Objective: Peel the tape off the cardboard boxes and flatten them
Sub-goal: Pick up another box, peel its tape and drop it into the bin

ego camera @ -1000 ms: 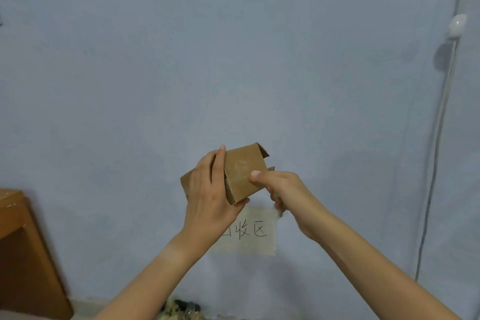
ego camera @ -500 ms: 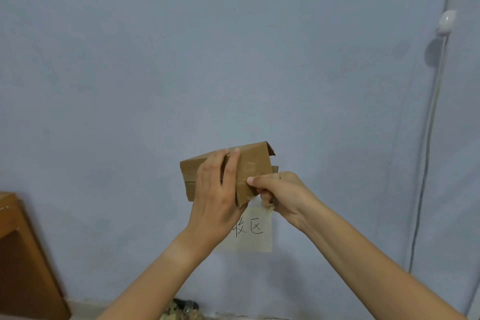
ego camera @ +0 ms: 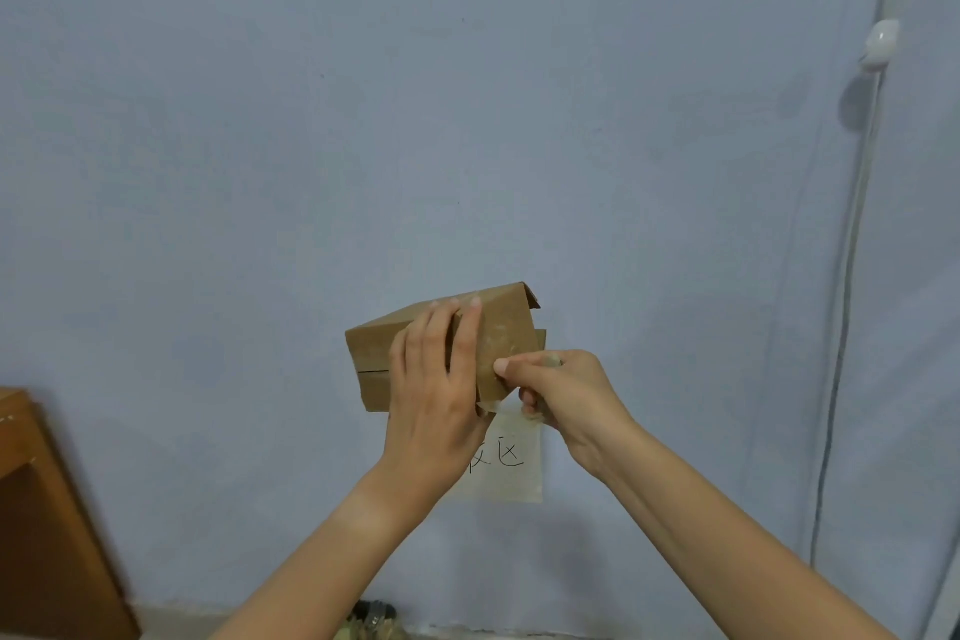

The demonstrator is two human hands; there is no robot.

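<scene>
A small brown cardboard box [ego camera: 506,333] is held up in front of a pale blue wall, at chest height. My left hand [ego camera: 436,395] wraps around its middle, fingers over the near face, gripping it. My right hand [ego camera: 561,392] pinches at the box's lower right corner, thumb pressed on the face, where a curl of clear tape [ego camera: 491,405] sticks out. A seam runs along the box's left side. A flap juts out at the top right edge.
A paper note [ego camera: 511,468] with handwritten characters is stuck to the wall behind my hands. A wooden cabinet [ego camera: 47,525] stands at the lower left. A cable [ego camera: 852,244] with a white switch [ego camera: 880,42] hangs down the wall on the right. Some debris [ego camera: 371,621] lies on the floor.
The box has been turned so its long side lies more level, with more of its left end showing. My left fingers slid further over the face. My right hand stays pinching the lower right corner.
</scene>
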